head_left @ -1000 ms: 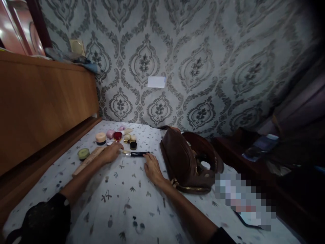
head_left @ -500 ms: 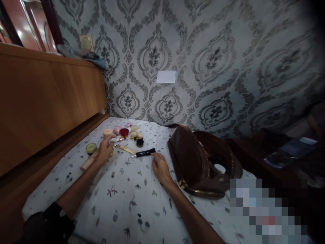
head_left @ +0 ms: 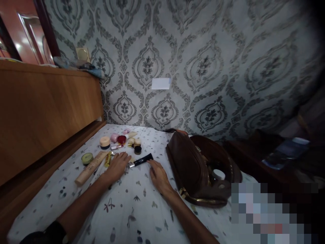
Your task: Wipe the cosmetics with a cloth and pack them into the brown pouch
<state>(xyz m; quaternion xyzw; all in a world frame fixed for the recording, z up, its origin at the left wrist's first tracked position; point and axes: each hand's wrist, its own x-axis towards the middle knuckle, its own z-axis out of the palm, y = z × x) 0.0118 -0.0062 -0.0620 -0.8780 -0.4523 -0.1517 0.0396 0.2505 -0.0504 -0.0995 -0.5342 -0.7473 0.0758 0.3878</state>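
Observation:
My left hand (head_left: 117,168) lies palm down over a slim cream tube, fingers stretched out and covering most of it. Just left of that hand is a small gold bottle (head_left: 108,159), with a long beige tube (head_left: 90,168) beyond it. My right hand (head_left: 159,176) rests on the sheet with its fingers extended; the fingertips are at the dark end of a black tube (head_left: 142,160) with a silver tip. Behind the hands sit a red-lidded jar (head_left: 121,139), a small black jar (head_left: 137,150), a pink jar (head_left: 114,137) and a pink lip gloss tube (head_left: 117,147).
An open brown handbag (head_left: 186,162) stands right of my right hand, a white lid (head_left: 218,174) showing inside. A green jar (head_left: 87,158) and a peach jar (head_left: 105,142) are at the left. A wooden cabinet (head_left: 50,108) borders the bed; the patterned wall (head_left: 167,51) rises behind.
My left hand has moved right and toward me, from near the gold bottle onto the cream tube. The black tube now lies at a steeper slant, my right fingers still at its end.

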